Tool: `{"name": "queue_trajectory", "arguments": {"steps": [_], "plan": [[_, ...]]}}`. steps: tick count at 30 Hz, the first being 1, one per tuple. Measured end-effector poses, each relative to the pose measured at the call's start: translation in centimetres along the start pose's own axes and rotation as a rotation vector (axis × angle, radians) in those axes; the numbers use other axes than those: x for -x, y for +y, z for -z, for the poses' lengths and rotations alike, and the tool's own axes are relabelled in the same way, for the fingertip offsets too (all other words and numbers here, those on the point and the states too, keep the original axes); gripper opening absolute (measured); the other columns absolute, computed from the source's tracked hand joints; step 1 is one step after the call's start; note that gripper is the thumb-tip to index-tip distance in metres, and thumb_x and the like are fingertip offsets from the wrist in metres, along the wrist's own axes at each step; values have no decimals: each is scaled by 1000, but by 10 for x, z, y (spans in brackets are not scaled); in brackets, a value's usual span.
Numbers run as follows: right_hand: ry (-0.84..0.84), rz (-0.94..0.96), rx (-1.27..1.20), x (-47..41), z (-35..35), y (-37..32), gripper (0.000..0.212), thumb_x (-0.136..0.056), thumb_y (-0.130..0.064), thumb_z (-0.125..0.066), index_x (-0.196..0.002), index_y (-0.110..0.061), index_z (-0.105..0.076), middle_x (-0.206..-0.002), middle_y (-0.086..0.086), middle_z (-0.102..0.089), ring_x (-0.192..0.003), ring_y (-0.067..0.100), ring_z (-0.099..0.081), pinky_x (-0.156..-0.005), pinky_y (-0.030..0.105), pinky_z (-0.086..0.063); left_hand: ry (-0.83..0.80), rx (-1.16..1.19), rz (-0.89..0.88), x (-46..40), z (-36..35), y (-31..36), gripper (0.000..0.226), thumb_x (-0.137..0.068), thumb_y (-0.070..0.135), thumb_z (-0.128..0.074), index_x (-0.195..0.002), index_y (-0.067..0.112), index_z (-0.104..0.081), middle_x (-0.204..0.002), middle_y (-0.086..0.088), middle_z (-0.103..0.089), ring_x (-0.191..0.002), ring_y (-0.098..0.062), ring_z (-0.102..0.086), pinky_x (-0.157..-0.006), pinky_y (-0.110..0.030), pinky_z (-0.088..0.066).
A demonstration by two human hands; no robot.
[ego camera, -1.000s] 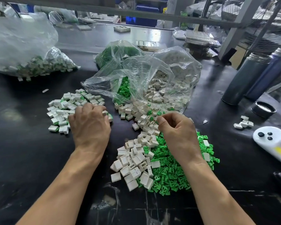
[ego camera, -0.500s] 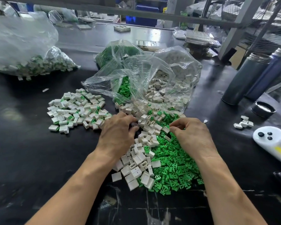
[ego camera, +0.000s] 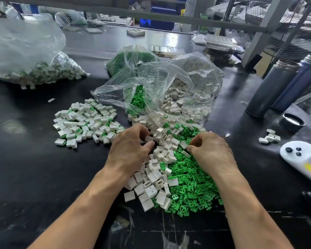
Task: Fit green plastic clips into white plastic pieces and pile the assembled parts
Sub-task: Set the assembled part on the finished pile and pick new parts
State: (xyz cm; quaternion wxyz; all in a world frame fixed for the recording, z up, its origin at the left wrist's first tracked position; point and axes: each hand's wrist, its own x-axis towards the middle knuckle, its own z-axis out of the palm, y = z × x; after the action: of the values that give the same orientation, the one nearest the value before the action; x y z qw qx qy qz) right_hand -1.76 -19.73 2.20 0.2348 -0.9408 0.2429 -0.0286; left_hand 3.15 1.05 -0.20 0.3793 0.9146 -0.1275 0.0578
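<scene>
On the dark surface (ego camera: 25,168), a pile of finished parts (ego camera: 86,123) sits on the left. Next to it, the left hand (ego camera: 131,150) pinches one white piece (ego camera: 149,138) between thumb and fingers. Loose white pieces (ego camera: 151,182) lie under and between the hands. The right hand (ego camera: 212,153) has curled fingers on the green clips (ego camera: 192,187); I cannot tell what it holds.

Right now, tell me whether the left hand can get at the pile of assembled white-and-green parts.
Probably yes: the left hand sits just beside the pile of assembled white-and-green parts, with only bare black table between them.
</scene>
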Motion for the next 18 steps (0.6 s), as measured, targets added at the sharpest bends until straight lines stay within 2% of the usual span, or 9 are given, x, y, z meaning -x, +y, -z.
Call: {"name": "queue_trajectory", "arguments": {"steps": [3,6,9,12,14,18], "plan": [[33,14,-15,0,-1,1,3,-96,-35,-68,-95,-33,-70,-112,-5,-67,-99,18,-61,-92,35,-49,25,97,-1,1,2,2,26,-88,31,-80,-104,35,-60,-87,18,-65,-73,6,-63,-66,-11,-51],[46,42,-58,1,0,1,14,-98,-29,-63,-108,-35,-72,-113,-5,-68,-102,19,-62,-94,35,-50,32,255,-6,3,4,5,26,-90,26,-78,-108,32,-62,-91,15,-67,-80,10,-64,-64,-5,-48],[18,83,-81,3,-1,-1,20,-97,-27,-65,-109,-39,-75,-116,-7,-67,-106,17,-63,-100,37,-51,9,468,10,5,6,9,25,-91,23,-77,-112,32,-68,-94,10,-69,-84,6,-66,-66,-10,-52],[34,91,-82,2,-3,-1,15,-96,-29,-68,-104,-39,-76,-114,-9,-67,-106,16,-63,-99,37,-52,-47,692,56,6,8,12,18,-87,22,-78,-104,27,-74,-87,6,-74,-74,-1,-67,-61,-16,-53],[54,101,-83,0,-5,0,10,-97,-31,-68,-100,-37,-76,-111,-9,-68,-103,16,-63,-96,36,-53,-76,806,91,6,9,14,17,-84,19,-79,-101,21,-76,-81,6,-74,-68,-2,-66,-58,-15,-52],[184,142,-151,-1,-7,0,9,-98,-28,-65,-95,-29,-74,-94,-8,-70,-87,15,-62,-80,27,-45,-128,1033,133,5,12,16,22,-78,11,-80,-100,14,-77,-89,-7,-77,-76,-15,-70,-65,-21,-57]]}}
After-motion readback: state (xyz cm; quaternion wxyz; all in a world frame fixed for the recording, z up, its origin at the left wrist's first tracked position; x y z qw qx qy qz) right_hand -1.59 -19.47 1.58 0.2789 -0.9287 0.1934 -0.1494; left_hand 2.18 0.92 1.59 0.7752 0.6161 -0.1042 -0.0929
